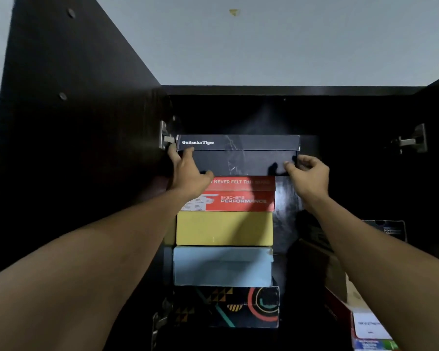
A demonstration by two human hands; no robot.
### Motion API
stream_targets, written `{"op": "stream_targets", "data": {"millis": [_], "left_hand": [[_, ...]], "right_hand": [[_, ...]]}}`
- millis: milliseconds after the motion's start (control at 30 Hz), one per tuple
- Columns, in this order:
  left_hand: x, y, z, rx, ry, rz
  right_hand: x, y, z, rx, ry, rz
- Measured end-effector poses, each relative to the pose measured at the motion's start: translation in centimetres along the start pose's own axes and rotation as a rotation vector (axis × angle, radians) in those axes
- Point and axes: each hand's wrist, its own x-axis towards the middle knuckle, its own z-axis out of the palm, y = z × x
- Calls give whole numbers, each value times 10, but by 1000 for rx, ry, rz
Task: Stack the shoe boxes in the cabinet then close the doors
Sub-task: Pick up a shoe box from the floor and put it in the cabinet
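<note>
The dark box is the top of a stack at the left side of the cabinet. Under it are the red box, the yellow box, the blue box and the patterned box. Its lower edge meets the top of the red box, and its right end sticks out past the boxes below. Its left end is just beside the left hinge, so there is almost no room on that side. The left door stands open. Above the dark box there is free dark space up to the cabinet top. To the right there is a wide gap up to the right hinge, with other boxes low in it.

The left hand grips the left end of the dark box, with the thumb along its lower edge. The right hand pinches its lower right corner between thumb and curled fingers.
</note>
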Motion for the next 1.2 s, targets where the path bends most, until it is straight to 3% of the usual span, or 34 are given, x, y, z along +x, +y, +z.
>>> {"op": "stream_targets", "data": {"millis": [133,367,700,833,1000,1200], "left_hand": [[8,-11,20,212,57,147],[26,-30,34,411,-169,113],[55,-64,48,533,-519,22],[52,-67,56,637,-558,-16],[41,-68,54,548,-561,-26],[5,-59,36,460,-592,43]], "right_hand": [[0,5,7,-110,-7,-86],[1,12,30,-199,-28,-109],[16,25,67,-430,-560,23],[29,55,81,-631,-663,12],[9,23,63,-372,-691,106],[-12,7,34,-475,-673,13]]}}
